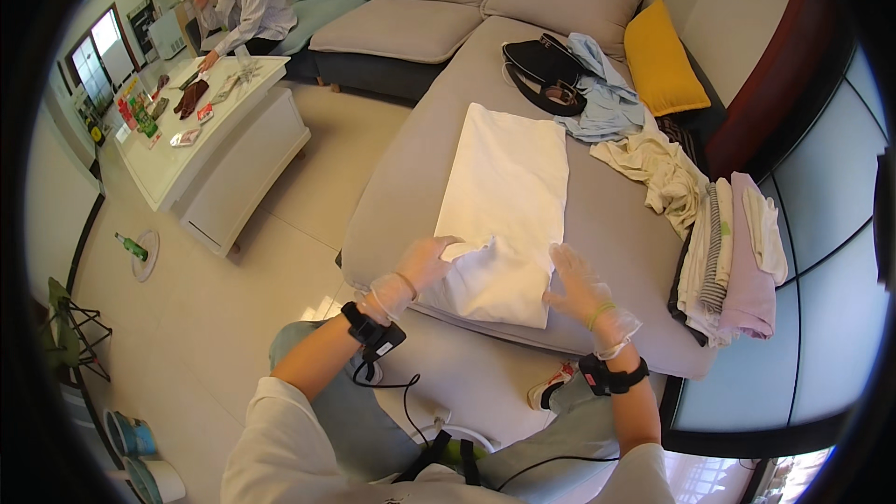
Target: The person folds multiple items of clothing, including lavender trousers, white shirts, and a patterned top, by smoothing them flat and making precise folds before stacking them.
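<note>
A white cloth garment (507,175), folded into a long rectangle, lies flat on the grey sofa seat in front of me. Its near part is rumpled, with a raised fold. My left hand (420,266), in a clear glove, has its fingertips at that fold on the garment's left edge; whether they pinch the cloth cannot be told. At the right edge, my right hand (579,287), also gloved, rests with fingers apart and holds nothing. Both wrists carry black strapped devices.
Folded clothes (749,259) stand stacked at the sofa's right edge. Behind them lie a crumpled cream garment (658,171), a light blue garment (605,108), a black bag (542,59) and a yellow cushion (661,59). Another person (248,3) sits beyond the white table (231,147) at the upper left.
</note>
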Demonstrator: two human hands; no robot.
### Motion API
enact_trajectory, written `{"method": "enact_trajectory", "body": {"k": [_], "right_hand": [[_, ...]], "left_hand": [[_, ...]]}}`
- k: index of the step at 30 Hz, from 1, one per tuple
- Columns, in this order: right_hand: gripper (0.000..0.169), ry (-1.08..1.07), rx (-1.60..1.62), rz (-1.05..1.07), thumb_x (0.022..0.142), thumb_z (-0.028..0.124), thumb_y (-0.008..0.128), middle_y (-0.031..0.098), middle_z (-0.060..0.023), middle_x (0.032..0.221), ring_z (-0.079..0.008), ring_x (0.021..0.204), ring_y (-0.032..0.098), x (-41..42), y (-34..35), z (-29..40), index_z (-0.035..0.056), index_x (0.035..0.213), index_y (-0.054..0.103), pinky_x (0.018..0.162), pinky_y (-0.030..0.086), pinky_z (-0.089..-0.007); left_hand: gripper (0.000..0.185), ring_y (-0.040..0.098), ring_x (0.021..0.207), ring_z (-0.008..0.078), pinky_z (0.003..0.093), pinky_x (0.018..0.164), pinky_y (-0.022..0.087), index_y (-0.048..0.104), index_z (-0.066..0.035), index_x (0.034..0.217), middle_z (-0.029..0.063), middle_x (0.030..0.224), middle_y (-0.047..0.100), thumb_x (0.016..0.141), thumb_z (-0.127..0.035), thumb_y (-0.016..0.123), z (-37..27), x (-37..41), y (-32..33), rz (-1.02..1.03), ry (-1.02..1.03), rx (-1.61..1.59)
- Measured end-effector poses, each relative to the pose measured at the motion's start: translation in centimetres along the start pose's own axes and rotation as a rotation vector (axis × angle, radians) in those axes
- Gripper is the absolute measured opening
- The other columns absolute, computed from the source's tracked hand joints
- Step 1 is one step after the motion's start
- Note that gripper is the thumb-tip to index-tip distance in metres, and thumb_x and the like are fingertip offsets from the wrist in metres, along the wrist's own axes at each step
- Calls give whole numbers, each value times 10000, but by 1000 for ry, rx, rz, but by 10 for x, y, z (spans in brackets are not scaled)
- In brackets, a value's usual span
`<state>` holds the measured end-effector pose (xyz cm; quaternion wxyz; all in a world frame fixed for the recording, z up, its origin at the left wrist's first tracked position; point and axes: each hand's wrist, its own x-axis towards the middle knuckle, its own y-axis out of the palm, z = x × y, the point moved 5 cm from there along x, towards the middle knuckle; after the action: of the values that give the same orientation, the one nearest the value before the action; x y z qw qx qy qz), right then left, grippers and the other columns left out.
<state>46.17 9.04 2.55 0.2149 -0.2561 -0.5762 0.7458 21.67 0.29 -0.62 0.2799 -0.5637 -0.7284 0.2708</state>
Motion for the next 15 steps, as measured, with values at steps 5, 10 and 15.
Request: {"method": "enact_trajectory", "body": {"k": [5, 10, 15], "right_hand": [[1016, -257, 426, 110, 708, 482, 672, 98, -218, 1457, -334, 1354, 115, -10, -29, 37, 40, 1413, 88, 1090, 150, -398], [1091, -251, 455, -21, 692, 465, 701, 77, -241, 1450, -343, 1356, 101, 1, -25, 36, 6, 1405, 16, 1093, 146, -372], [1108, -179, 341, -49, 671, 369, 750, 166, -256, 1423, -338, 1337, 178, 19, -9, 40, 9, 1405, 1, 1079, 195, -361]], "left_hand": [[301, 620, 885, 212, 301, 783, 477, 578, -73, 1146, 107, 1044, 637, 851, -121, 545, -35, -13, -16, 77, 110, -402], [303, 590, 958, 162, 284, 834, 461, 562, -44, 1162, 75, 1095, 619, 866, -93, 517, -75, -18, -34, 269, -157, -419], [300, 558, 1018, 154, 278, 886, 432, 556, -14, 1161, 82, 1127, 598, 873, -92, 515, -58, -14, -27, 261, -25, -588]]}}
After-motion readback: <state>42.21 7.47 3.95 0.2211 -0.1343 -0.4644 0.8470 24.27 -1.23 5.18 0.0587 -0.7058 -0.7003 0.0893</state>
